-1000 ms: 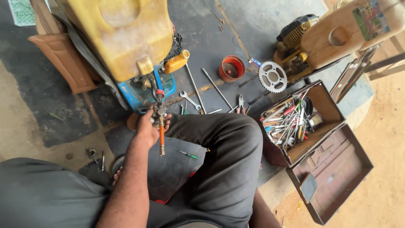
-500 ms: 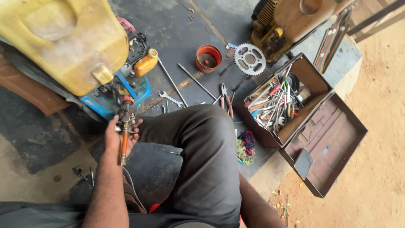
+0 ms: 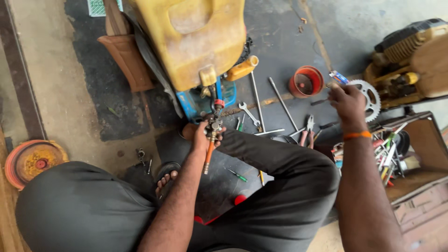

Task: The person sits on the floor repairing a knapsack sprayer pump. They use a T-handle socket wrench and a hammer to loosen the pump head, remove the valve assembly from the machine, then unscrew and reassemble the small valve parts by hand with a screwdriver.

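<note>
My left hand (image 3: 201, 139) grips a brass valve fitting with an orange stem (image 3: 210, 151), joined by a short black hose to the blue base (image 3: 201, 103) of a yellow tank sprayer (image 3: 191, 37). My right hand (image 3: 347, 100) reaches out over the floor, its back toward me and fingers curled. It hovers beside a toothed metal sprocket (image 3: 371, 95) and near a red cup (image 3: 306, 81). Whether it holds anything is hidden. I sit with dark trousers and crossed legs (image 3: 280, 186).
Wrenches (image 3: 249, 114), long metal rods (image 3: 282, 102) and pliers (image 3: 306, 133) lie on the dark mat. An open wooden toolbox (image 3: 422, 140) full of tools stands at right, a yellow machine (image 3: 410, 51) behind it. A green screwdriver (image 3: 238, 175) and an orange disc (image 3: 30, 161) lie nearby.
My right arm has come into view and stretched out toward the sprocket. The view has swung left. My left hand keeps its hold on the valve fitting.
</note>
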A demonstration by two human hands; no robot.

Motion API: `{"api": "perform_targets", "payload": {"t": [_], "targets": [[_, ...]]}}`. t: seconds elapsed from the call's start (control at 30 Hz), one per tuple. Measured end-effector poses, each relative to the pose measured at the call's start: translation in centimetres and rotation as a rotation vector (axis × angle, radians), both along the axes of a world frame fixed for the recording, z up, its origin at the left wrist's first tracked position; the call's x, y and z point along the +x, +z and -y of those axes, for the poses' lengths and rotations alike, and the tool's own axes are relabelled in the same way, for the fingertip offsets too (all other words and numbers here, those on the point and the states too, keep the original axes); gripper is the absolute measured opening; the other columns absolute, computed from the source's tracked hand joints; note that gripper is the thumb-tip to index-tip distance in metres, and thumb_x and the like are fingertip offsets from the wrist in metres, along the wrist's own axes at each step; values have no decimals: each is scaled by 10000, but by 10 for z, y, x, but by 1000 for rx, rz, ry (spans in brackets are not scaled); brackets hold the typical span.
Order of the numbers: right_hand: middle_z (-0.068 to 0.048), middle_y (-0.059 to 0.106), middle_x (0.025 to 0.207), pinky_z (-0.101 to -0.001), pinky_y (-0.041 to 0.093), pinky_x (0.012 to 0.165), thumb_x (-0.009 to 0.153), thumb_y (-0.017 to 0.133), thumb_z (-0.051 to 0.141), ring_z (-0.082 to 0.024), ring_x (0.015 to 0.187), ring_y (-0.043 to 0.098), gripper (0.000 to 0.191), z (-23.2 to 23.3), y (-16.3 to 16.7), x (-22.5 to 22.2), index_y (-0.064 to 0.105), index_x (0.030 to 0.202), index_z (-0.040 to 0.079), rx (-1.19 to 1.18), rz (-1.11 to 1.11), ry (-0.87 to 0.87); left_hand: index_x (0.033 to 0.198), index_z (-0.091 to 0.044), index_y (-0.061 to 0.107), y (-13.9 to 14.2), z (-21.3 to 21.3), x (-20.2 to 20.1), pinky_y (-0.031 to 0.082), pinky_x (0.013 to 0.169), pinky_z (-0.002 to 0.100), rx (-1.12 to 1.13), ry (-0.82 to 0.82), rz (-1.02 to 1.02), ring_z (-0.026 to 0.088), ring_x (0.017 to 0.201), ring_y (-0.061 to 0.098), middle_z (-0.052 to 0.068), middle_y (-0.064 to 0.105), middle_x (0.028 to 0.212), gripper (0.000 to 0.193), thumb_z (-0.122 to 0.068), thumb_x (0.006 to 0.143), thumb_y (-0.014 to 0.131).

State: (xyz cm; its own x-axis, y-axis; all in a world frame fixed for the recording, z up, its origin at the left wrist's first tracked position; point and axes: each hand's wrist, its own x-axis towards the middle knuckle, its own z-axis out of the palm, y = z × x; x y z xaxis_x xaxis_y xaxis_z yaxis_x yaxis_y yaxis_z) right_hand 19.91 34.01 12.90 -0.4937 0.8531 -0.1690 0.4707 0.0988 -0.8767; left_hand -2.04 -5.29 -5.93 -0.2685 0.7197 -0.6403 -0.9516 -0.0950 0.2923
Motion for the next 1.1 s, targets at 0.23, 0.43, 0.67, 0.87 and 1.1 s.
{"api": "perform_targets", "payload": {"t": [0.23, 0.43, 0.67, 0.87, 1.1], "targets": [[-185, 732, 1151, -500, 549, 905, 964, 661, 315, -392, 1050, 697, 296, 76, -130, -109, 750, 1178, 131, 377, 945, 524, 1169, -80, 650, 27, 16, 9, 499, 559, 300, -85, 63, -86, 190, 672, 651, 140, 770, 1019, 443, -455, 992, 495], [-141, 723, 1305, -440, 535, 1031, 916, 720, 414, -329, 1234, 678, 442, 89, -175, -106, 759, 1221, 97, 53, 1364, 625, 1212, -71, 643, 44, 23, 12, 508, 610, 309, -37, 79, -90, 191, 706, 659, 169, 766, 1053, 419, -402, 1013, 481], [-169, 722, 1285, -445, 535, 1006, 893, 719, 487, -350, 1209, 681, 520, 87, -186, -118, 746, 1221, 85, 82, 1318, 631, 1180, -61, 651, 46, 9, 13, 494, 603, 310, 41, 87, -52, 188, 702, 663, 134, 761, 1015, 410, -386, 1011, 466], [-144, 725, 1285, -437, 526, 1016, 870, 715, 597, -336, 1214, 676, 607, 102, -172, -120, 756, 1233, 113, 122, 1332, 699, 1152, -91, 684, 67, 11, 14, 496, 639, 285, -43, 61, -50, 154, 734, 659, 96, 765, 1015, 406, -411, 1004, 482], [-103, 733, 1271, -429, 533, 1010, 825, 759, 560, -318, 1204, 685, 544, 123, -155, -130, 782, 1194, 162, 81, 1293, 750, 1110, -99, 681, 82, 16, 20, 493, 609, 299, -92, 71, -69, 155, 701, 654, 75, 761, 951, 401, -433, 971, 507]]}}
